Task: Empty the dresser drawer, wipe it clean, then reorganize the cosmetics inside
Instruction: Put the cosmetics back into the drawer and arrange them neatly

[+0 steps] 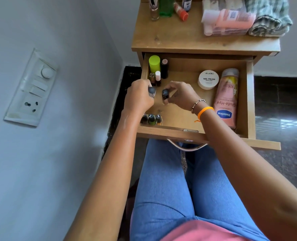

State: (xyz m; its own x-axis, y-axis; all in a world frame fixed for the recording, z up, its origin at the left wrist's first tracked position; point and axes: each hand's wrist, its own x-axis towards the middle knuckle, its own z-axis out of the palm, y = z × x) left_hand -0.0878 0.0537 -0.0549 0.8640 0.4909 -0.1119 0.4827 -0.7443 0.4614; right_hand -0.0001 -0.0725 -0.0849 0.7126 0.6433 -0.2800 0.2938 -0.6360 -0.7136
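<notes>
Wooden drawer point(193, 132), pulled open over my lap, already restocked: a soft pink tube point(226, 100) lying flat at right, a round white jar point(208, 80) beside it. My left hand point(138, 98) and right hand point(180, 95) each pinch a small dark-capped glass bottle point(165, 95) upright. Risk: these narrow, smooth bottles may topple the packed row point(151, 118) if nudged.

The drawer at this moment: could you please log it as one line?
phase: reorganizing | left hand: holds small bottle | right hand: pinches dark-capped bottle | drawer: open
</notes>
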